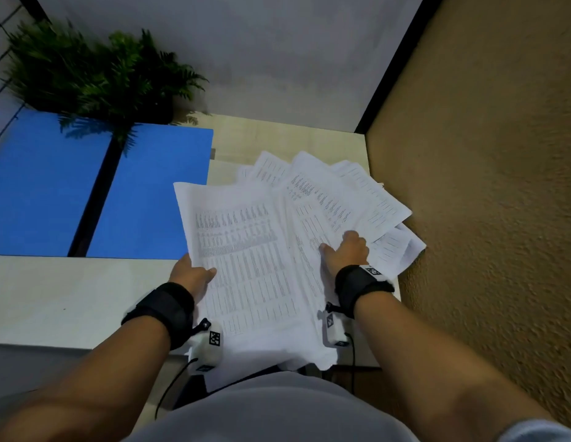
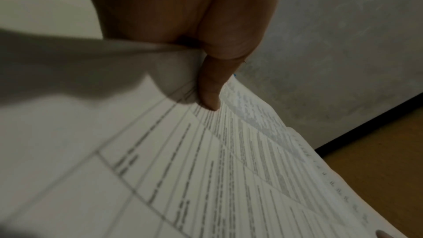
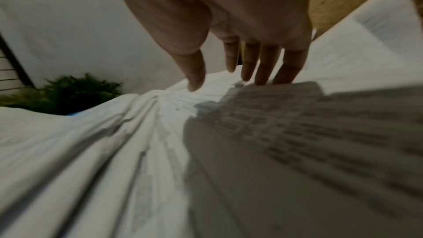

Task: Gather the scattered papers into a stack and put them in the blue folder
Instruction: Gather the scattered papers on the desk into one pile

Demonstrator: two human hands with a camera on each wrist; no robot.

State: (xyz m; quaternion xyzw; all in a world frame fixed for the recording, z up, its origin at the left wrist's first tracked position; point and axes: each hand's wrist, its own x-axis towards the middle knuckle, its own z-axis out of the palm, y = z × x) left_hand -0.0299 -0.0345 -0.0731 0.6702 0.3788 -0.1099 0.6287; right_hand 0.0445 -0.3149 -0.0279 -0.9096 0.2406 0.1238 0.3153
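Several printed papers (image 1: 255, 250) lie fanned across the pale desk, their near ends hanging over its front edge. My left hand (image 1: 198, 272) grips the left edge of the nearest bundle, thumb on top and fingers hidden beneath. In the left wrist view the thumb (image 2: 211, 90) presses into the creased sheets (image 2: 206, 169). My right hand (image 1: 346, 250) rests on the right part of the fan. In the right wrist view its straight fingers (image 3: 249, 64) touch the papers (image 3: 137, 151), with the outer fingertips behind a sheet's edge. The blue folder (image 1: 150, 193) lies open, flat, at the left.
A potted fern (image 1: 96, 74) stands behind the folder and overhangs its far edge. A brown textured wall (image 1: 485, 186) borders the desk (image 1: 70, 298) on the right, where the papers' right corners touch it. A grey-white panel closes the back.
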